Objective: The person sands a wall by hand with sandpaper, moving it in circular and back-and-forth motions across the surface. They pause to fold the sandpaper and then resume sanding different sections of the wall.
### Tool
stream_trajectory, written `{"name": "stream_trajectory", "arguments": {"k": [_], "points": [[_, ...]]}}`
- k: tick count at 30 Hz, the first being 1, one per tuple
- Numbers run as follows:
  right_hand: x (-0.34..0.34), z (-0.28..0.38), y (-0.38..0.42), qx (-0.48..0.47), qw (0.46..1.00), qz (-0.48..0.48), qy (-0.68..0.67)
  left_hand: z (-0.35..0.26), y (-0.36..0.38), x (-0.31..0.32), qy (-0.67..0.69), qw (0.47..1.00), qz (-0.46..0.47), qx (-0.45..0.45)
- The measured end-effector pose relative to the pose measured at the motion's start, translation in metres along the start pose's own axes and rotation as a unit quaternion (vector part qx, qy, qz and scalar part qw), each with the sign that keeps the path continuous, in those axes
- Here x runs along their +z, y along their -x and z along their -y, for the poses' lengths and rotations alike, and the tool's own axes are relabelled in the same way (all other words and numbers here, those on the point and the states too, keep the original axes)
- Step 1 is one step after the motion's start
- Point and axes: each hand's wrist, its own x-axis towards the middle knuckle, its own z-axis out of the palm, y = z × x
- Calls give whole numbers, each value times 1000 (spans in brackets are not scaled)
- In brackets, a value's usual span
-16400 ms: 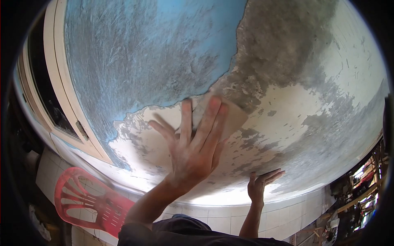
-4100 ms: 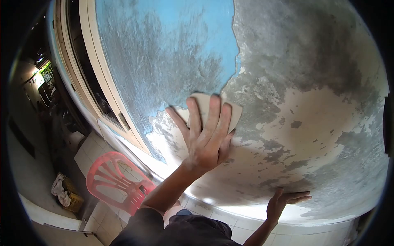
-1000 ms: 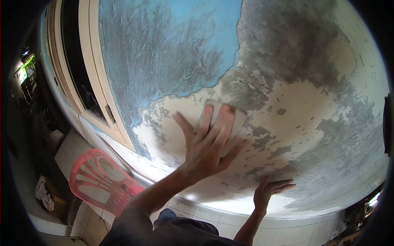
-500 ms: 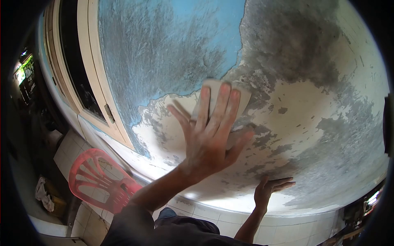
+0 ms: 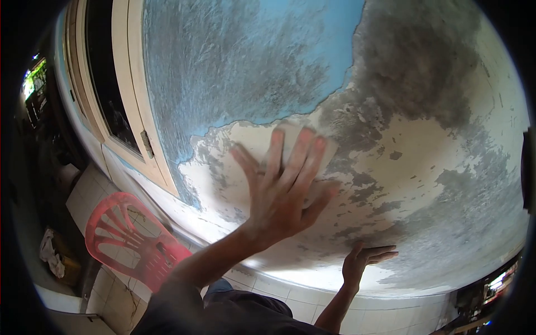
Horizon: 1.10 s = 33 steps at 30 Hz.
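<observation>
My left hand (image 5: 279, 195) lies with its fingers spread over a pale piece of sandpaper (image 5: 328, 152), pressing it against the wall (image 5: 407, 148). The hand is slightly blurred, and most of the sandpaper is hidden beneath the fingers and palm. Around it the wall shows cream patches, grey worn areas and a ragged edge of blue paint (image 5: 268, 106) just above the fingertips. Lower and to the right, my right hand (image 5: 357, 265) rests against the wall with fingers stretched out, holding nothing that I can see.
A red plastic chair (image 5: 131, 237) stands at lower left on the tiled floor (image 5: 273, 286). A cream-framed window (image 5: 131, 84) runs along the left of the wall. Beyond the chair is a yellowish container (image 5: 70, 265) with a whitish bag. Dark clutter fills the far left.
My left hand has slid the sandpaper a short way down and left along the wall, away from the blue paint edge. The view has shifted slightly; my right hand remains against the wall.
</observation>
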Motion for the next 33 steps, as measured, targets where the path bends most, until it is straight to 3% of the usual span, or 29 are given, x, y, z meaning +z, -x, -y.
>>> {"name": "stream_trajectory", "arguments": {"k": [4,7,12,16,20,23,26,29,33], "points": [[3,-7,-2,1,1000,0,5,-4,-14,-12,-6,1000,-1,18],[2,-6,-2,-3,1000,-2,-7,-17,10,-7,59,997,56,-8],[3,-7,1,-9,1000,-1,3,-7,-19,-9,26,999,-12,41],[2,-2,1,-33,999,-12,-12,-14,0,-4,61,998,25,-4],[5,-14,-1,-43,999,-14,3,0,6,2,24,999,14,30],[5,-10,-1,-27,1000,-7,2,2,-15,-9,10,999,-17,34],[0,0,0,-1,1000,2,-21,-3,6,-3,48,999,25,3],[7,-1,1,-6,999,-5,-32,2,-4,7,29,998,-35,32],[6,2,4,8,1000,7,-26,3,-29,-9,64,995,-42,61]]}}
